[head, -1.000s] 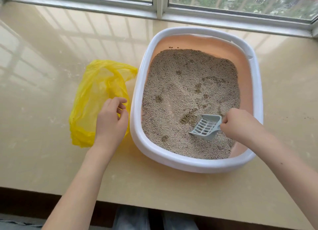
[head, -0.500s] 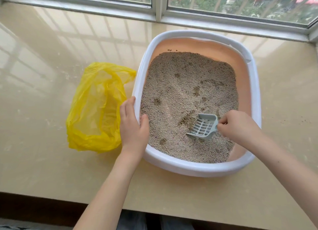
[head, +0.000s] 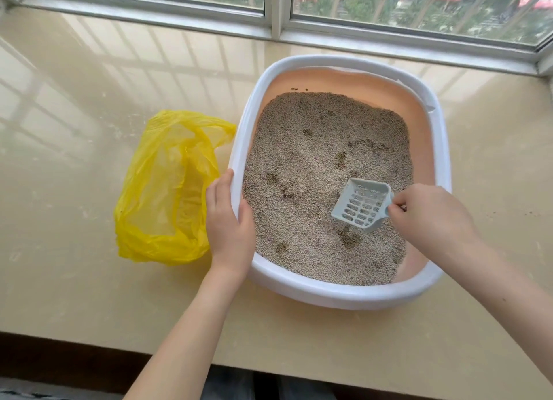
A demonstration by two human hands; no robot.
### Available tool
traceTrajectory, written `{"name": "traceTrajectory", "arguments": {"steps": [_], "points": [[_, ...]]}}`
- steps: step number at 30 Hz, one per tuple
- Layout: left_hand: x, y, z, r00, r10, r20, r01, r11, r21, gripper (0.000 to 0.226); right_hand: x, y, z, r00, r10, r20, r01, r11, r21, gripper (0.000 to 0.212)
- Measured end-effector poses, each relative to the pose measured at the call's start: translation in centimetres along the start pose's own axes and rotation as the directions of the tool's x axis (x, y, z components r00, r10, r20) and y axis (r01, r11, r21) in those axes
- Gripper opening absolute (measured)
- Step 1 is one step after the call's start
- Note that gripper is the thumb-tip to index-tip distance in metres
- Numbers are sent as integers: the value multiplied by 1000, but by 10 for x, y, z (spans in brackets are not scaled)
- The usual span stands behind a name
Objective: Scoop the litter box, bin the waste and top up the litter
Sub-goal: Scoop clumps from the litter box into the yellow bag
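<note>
A white-rimmed litter box [head: 338, 295] with a peach inner wall stands on the beige ledge, filled with grey litter [head: 314, 148] showing several dark clumps. My right hand [head: 431, 220] grips the handle of a pale slotted scoop [head: 362, 205], which is tilted above the litter at the box's near right. My left hand [head: 229, 223] holds the box's left rim, thumb inside and fingers outside. A crumpled yellow plastic bag [head: 167, 190] lies left of the box, touching my left hand.
The window frame [head: 275, 26] runs along the far edge of the ledge. The ledge's near edge [head: 89, 340] drops off just below my forearms. A few stray litter grains [head: 532, 212] lie to the right of the box.
My left hand left the yellow bag and took hold of the box's left rim. The scoop tipped up and lifted slightly from the litter in my right hand.
</note>
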State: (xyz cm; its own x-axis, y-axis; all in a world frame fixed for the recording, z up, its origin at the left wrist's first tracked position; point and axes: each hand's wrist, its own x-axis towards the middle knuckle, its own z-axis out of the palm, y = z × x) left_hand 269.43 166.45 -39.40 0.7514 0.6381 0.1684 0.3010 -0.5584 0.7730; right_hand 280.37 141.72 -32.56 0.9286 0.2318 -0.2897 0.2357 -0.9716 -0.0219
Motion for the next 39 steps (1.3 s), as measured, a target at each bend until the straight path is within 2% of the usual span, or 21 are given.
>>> {"name": "traceTrajectory", "arguments": {"steps": [3,6,8,11,16,21,23,26,27,29,31,35,39], "points": [[0,0,0,1000,0,-3,0,1000,0,49,7,6,2,999,40,-21,-40,999,-23,32],[0,0,1,1000,-4,-6,4,1000,2,49,19,-1,9,997,60,40,-62,997,46,34],[0,0,1,1000,-7,-7,7,1000,4,49,28,-13,11,994,43,101,-53,993,108,34],[0,0,1,1000,-12,-10,12,1000,11,49,37,-36,13,992,-23,122,1,983,184,36],[-1,0,0,1000,-10,-6,10,1000,9,50,26,-48,8,975,-217,-50,218,976,10,39],[0,-1,1,1000,-21,-21,21,1000,1,49,30,-26,5,989,-145,-42,146,989,17,38],[-1,0,1,999,-25,-27,25,1000,-7,47,34,-24,4,988,-129,-85,129,992,-8,36],[-1,1,1,999,-26,-36,26,1000,-15,45,42,-43,-1,973,-189,-131,182,981,-59,17],[-1,1,1,999,-25,-36,24,1000,-16,46,46,-54,-1,973,-201,-114,195,979,-67,20],[0,0,1,999,-28,-27,27,999,-20,49,56,-76,0,968,-237,-77,230,969,-91,40],[0,-1,2,999,-35,-21,35,999,-21,50,64,-101,3,943,-329,-58,317,935,-158,48],[0,-1,1,999,-43,-22,43,999,-27,51,67,-134,4,878,-476,49,468,831,-303,50],[0,0,2,999,-51,-14,51,998,-22,50,45,-122,-5,796,-572,200,603,720,-343,46]]}}
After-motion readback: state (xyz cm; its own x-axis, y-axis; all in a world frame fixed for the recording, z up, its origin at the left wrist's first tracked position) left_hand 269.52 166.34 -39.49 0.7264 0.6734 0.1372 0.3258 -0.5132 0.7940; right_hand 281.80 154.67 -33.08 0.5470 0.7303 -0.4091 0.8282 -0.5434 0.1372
